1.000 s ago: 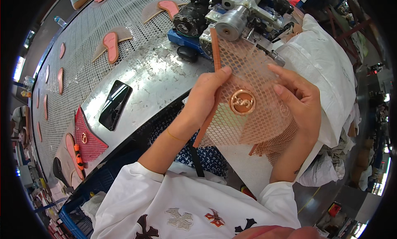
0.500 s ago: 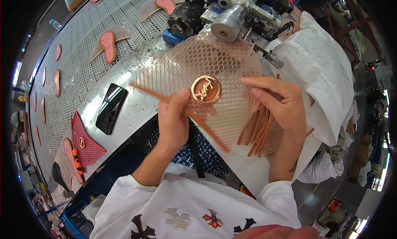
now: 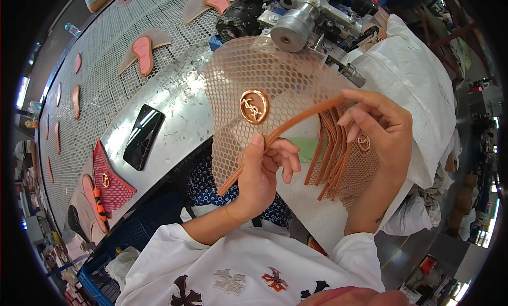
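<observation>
Pinching brown edging (image 3: 302,116) of one tan mesh panel (image 3: 280,81), round gold badge (image 3: 254,106): your left hand (image 3: 259,183). Touching its end, pinch unclear: your right hand (image 3: 385,131).

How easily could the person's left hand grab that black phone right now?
Probably not straight away: the left hand holds the brown-edged mesh piece, so it would likely need freeing first. Nothing covers the phone, though.

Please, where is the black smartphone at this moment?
In the head view, the black smartphone lies at left on the metal tabletop, above and right of the red mesh piece, left of the tan mesh piece in the left hand.
</observation>
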Demonstrator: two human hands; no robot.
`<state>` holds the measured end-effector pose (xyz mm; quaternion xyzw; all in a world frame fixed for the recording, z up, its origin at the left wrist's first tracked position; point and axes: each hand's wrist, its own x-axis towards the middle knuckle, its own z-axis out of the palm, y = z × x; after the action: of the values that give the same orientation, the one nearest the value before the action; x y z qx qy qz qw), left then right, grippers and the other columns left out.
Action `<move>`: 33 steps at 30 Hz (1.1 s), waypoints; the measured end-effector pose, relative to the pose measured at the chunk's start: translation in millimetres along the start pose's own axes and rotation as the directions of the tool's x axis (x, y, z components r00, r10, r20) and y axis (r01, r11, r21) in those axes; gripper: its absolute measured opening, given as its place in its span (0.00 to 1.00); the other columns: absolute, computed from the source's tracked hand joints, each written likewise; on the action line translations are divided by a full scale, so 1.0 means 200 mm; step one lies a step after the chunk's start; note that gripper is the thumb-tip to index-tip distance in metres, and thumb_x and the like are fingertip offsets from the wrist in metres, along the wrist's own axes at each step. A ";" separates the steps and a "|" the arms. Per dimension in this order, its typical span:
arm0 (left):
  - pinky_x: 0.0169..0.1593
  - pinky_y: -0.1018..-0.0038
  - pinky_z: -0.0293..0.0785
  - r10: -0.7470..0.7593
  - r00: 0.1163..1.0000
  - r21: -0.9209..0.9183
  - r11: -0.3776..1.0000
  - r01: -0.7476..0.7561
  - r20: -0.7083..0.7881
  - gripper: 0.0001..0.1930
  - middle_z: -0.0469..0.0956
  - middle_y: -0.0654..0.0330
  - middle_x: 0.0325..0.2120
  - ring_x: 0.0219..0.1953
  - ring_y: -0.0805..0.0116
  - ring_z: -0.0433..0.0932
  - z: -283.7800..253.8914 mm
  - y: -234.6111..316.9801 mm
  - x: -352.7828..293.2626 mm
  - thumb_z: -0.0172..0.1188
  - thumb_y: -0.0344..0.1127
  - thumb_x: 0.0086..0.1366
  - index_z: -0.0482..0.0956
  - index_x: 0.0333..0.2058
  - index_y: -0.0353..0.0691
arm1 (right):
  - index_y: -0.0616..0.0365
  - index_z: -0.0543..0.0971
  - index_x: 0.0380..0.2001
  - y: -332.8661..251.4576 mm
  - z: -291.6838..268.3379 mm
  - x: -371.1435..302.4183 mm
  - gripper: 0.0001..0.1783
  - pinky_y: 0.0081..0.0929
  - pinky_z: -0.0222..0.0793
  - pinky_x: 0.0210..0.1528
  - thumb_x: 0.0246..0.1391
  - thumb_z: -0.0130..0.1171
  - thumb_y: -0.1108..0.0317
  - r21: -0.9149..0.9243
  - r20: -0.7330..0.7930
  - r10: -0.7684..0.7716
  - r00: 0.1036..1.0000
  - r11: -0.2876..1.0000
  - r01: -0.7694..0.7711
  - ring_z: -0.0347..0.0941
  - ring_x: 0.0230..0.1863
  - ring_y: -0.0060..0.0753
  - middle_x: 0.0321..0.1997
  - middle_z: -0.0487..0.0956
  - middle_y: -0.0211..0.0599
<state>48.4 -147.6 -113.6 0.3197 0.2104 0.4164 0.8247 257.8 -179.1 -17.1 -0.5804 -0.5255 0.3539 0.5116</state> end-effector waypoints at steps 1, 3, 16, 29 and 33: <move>0.24 0.77 0.64 -0.003 1.000 -0.032 0.999 0.002 -0.017 0.32 0.77 0.54 0.21 0.17 0.71 0.67 0.02 0.00 0.01 0.29 0.56 0.77 0.78 0.35 0.38 | 0.63 0.82 0.49 -0.01 0.00 0.00 0.14 0.13 0.69 0.29 0.59 0.61 0.76 -0.009 0.003 -0.007 1.000 1.000 0.007 0.73 0.24 0.15 0.31 0.83 0.36; 0.26 0.77 0.65 -0.011 1.000 -0.145 0.989 0.009 -0.012 0.32 0.78 0.54 0.22 0.18 0.71 0.68 0.02 -0.01 0.02 0.29 0.56 0.77 0.78 0.37 0.36 | 0.63 0.82 0.49 -0.02 -0.01 0.00 0.14 0.13 0.68 0.28 0.59 0.60 0.76 -0.039 0.014 -0.009 1.000 0.999 0.009 0.73 0.24 0.15 0.30 0.83 0.36; 0.66 0.54 0.63 0.570 0.748 0.156 0.818 -0.553 -0.340 0.25 0.73 0.54 0.59 0.62 0.58 0.69 -0.52 0.57 0.10 0.35 0.46 0.76 0.69 0.60 0.38 | 0.68 0.81 0.48 -0.08 0.13 -0.09 0.15 0.16 0.70 0.31 0.57 0.57 0.77 -0.192 0.136 0.007 0.991 0.981 0.019 0.76 0.26 0.19 0.30 0.83 0.38; 0.68 0.52 0.53 0.722 0.330 0.599 -0.690 0.405 0.609 0.30 0.64 0.43 0.64 0.67 0.43 0.58 -1.71 1.67 0.07 0.50 0.35 0.64 0.64 0.66 0.41 | 0.57 0.81 0.49 -0.23 0.58 -0.27 0.22 0.37 0.72 0.39 0.47 0.65 0.70 -0.492 0.697 -0.056 0.714 0.687 0.534 0.78 0.36 0.43 0.37 0.82 0.38; 0.71 0.49 0.46 0.725 0.680 0.691 -0.435 0.577 -0.112 0.38 0.58 0.48 0.68 0.70 0.43 0.53 -2.28 1.61 0.17 0.53 0.40 0.61 0.55 0.71 0.51 | 0.55 0.78 0.53 -0.20 0.67 -0.27 0.26 0.37 0.71 0.40 0.48 0.65 0.69 -0.423 0.801 0.011 0.598 0.718 0.553 0.77 0.38 0.42 0.39 0.82 0.36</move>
<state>-390.4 185.6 -212.1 0.6701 0.7137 0.1821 -0.0918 109.9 -204.0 -15.3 -0.4195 -0.8629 0.2740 0.0660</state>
